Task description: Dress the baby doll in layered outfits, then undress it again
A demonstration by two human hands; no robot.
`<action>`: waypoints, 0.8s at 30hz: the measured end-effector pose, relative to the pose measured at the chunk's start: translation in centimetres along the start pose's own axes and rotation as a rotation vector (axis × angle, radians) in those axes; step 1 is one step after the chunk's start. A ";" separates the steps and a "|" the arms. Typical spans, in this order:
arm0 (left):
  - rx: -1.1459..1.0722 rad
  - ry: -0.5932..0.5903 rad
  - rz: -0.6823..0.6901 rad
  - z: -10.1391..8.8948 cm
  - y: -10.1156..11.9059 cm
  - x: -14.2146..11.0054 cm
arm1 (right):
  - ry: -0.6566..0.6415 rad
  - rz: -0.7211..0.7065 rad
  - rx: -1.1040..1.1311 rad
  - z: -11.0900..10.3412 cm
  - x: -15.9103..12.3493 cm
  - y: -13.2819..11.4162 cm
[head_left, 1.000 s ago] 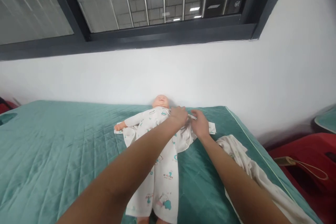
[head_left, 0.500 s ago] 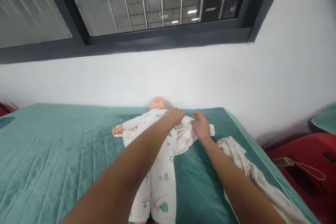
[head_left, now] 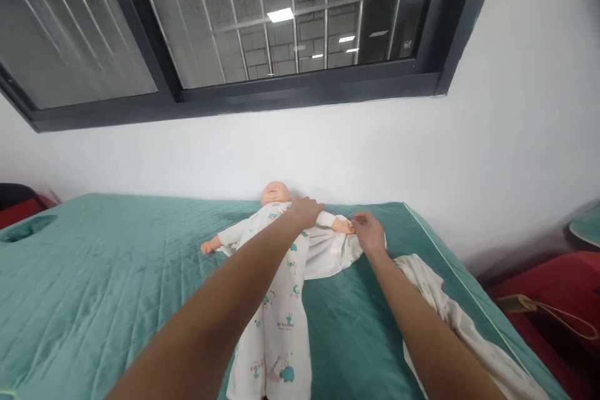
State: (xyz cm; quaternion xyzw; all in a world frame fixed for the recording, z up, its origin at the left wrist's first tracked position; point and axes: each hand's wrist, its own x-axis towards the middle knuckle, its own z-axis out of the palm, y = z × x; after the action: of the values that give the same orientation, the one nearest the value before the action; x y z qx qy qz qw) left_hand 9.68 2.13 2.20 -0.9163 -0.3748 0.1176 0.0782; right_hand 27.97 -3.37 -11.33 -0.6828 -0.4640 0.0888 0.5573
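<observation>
A baby doll lies on its back with its head near the wall, dressed in a white printed romper. My left hand is closed around the doll's upper arm and white sleeve near the shoulder. At the end of that outstretched arm, the doll's bare hand shows out of the sleeve. My right hand pinches at the doll's fingertips, its own fingers bent together. Loose white printed cloth spreads under this arm. On the other side, the doll's second arm lies stretched out.
The doll rests on a green quilted bed cover. A crumpled white cloth lies by my right forearm. Red objects, one with a corded tag, stand beyond the right edge. Behind are a white wall and a dark window frame.
The doll's hand and sleeve, covered before, now show between my hands. My right hand has closed in at the doll's fingers. The view has tilted up slightly.
</observation>
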 end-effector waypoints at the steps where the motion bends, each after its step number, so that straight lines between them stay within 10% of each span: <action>1: -0.015 -0.002 -0.003 0.2 0.3 0.1 | 0.018 -0.002 0.008 -0.2 0.1 0.0; 10: -0.178 0.130 -0.116 0.6 -0.7 -5.9 | -0.099 -0.392 -0.013 0.1 -3.0 -4.3; 15: -0.508 0.481 -0.466 3.5 -4.5 -12.3 | -0.436 -0.196 0.029 2.0 -5.7 -6.3; 24: -0.937 0.388 -0.540 8.8 -8.8 -14.6 | -0.643 -0.031 0.309 3.6 -6.2 -7.0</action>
State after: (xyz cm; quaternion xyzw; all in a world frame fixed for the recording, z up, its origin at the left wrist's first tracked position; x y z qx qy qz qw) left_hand -8.70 -1.51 -1.96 -0.7299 -0.5863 -0.2556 -0.2414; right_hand 18.54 -5.87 -9.22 -0.5204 -0.6071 0.3598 0.4808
